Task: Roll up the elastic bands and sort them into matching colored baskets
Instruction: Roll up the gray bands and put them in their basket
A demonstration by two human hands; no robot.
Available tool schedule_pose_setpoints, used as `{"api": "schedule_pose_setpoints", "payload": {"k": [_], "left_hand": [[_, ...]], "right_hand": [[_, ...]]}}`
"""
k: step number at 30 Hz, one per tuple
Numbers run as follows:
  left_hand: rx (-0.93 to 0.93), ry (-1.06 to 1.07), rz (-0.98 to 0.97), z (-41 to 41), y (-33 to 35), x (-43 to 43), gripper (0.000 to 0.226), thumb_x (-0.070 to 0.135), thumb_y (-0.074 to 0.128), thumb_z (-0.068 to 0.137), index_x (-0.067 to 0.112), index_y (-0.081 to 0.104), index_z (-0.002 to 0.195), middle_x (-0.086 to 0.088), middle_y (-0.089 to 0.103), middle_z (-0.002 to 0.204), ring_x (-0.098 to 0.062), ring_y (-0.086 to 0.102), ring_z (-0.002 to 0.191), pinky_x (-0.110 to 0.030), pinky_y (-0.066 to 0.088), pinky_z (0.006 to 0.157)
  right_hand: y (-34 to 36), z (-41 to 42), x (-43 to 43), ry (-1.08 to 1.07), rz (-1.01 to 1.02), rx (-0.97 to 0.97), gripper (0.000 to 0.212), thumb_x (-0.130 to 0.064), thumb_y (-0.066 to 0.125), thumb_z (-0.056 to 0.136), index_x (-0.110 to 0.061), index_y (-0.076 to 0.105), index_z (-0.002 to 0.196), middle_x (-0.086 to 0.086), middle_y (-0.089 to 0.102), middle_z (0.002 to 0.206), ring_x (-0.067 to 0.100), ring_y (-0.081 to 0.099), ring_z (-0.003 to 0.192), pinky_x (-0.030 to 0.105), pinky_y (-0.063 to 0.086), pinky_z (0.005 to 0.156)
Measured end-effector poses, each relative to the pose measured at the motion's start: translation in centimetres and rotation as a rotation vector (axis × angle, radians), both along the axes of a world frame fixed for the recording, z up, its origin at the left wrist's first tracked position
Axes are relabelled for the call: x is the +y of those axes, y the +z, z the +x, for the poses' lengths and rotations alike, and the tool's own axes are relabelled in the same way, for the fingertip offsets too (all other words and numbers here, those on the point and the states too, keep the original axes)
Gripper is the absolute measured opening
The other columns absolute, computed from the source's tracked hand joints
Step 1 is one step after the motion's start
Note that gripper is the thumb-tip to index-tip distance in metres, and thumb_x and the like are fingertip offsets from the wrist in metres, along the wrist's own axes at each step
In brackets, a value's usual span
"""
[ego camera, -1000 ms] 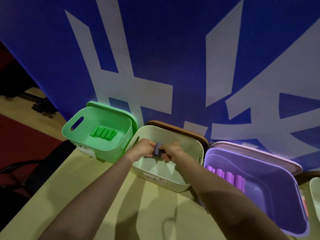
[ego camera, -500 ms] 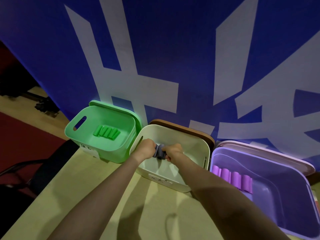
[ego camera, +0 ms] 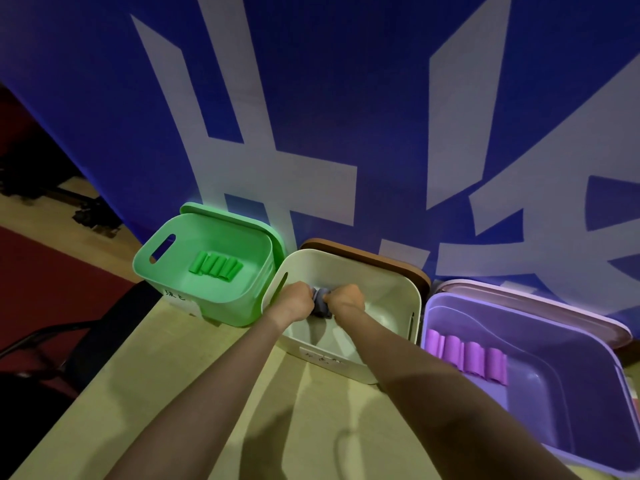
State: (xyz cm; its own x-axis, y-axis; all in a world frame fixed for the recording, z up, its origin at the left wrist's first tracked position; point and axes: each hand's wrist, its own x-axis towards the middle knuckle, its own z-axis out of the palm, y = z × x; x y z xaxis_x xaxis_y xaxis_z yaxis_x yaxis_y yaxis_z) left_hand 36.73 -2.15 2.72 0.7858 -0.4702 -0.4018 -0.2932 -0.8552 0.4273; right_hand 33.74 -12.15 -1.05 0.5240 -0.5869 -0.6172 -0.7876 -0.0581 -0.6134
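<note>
A grey elastic band [ego camera: 321,304], rolled into a short bundle, is held inside the cream basket [ego camera: 381,278], between the two hands and low over the basket floor. The left hand [ego camera: 297,301] is curled round the band's left end and the right hand [ego camera: 346,299] round its right end, knuckles up; the fingertips are hidden beneath the hands. The cream basket is set on the table [ego camera: 207,393] with a brown lid [ego camera: 363,252] propped behind it. Just beside it on the left a green basket [ego camera: 214,303] is placed, in which a row of green rolls [ego camera: 215,266] is laid side by side. On the right, a purple basket [ego camera: 554,344] is set close against the cream one, and a row of purple rolls [ego camera: 467,358] is lined up along its near left wall. Behind all three baskets a blue backdrop [ego camera: 346,98] with large white shapes is hung.
</note>
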Motion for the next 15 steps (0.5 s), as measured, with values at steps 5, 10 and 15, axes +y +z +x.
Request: {"api": "schedule_pose_setpoints", "payload": {"k": [5, 10, 15], "left_hand": [[0.052, -0.029, 0.061, 0.1, 0.9, 0.1, 0.029, 0.011, 0.041, 0.097, 0.0, 0.065, 0.109, -0.019, 0.065, 0.116, -0.035, 0.059, 0.108, -0.037, 0.046, 0.091], [0.085, -0.006, 0.005, -1.8, 3.9, 0.1, 0.017, 0.014, 0.052, 0.093, 0.003, 0.064, 0.087, -0.021, 0.066, 0.097, -0.031, 0.061, 0.092, -0.03, 0.044, 0.072], [-0.059, 0.108, -0.283, -6.5, 10.2, 0.3, 0.031, 0.015, 0.059, 0.091, 0.012, 0.06, 0.122, -0.005, 0.064, 0.12, -0.019, 0.06, 0.095, -0.027, 0.046, 0.088]], "right_hand": [[2.0, -0.7, -0.8, 0.176, -0.006, 0.059, 0.027, -0.021, 0.065, 0.088, 0.004, 0.065, 0.098, 0.015, 0.063, 0.1, 0.028, 0.061, 0.089, 0.035, 0.051, 0.075], [6.4, -3.9, -2.9, 0.276, 0.153, -0.092, 0.023, -0.019, 0.061, 0.092, -0.007, 0.059, 0.111, 0.011, 0.059, 0.115, 0.02, 0.057, 0.098, 0.031, 0.049, 0.081], [13.2, -10.6, -6.2, 0.249, -0.079, -0.486, 0.013, -0.02, 0.069, 0.086, -0.013, 0.068, 0.097, 0.005, 0.066, 0.094, 0.017, 0.059, 0.089, 0.028, 0.045, 0.075]]}}
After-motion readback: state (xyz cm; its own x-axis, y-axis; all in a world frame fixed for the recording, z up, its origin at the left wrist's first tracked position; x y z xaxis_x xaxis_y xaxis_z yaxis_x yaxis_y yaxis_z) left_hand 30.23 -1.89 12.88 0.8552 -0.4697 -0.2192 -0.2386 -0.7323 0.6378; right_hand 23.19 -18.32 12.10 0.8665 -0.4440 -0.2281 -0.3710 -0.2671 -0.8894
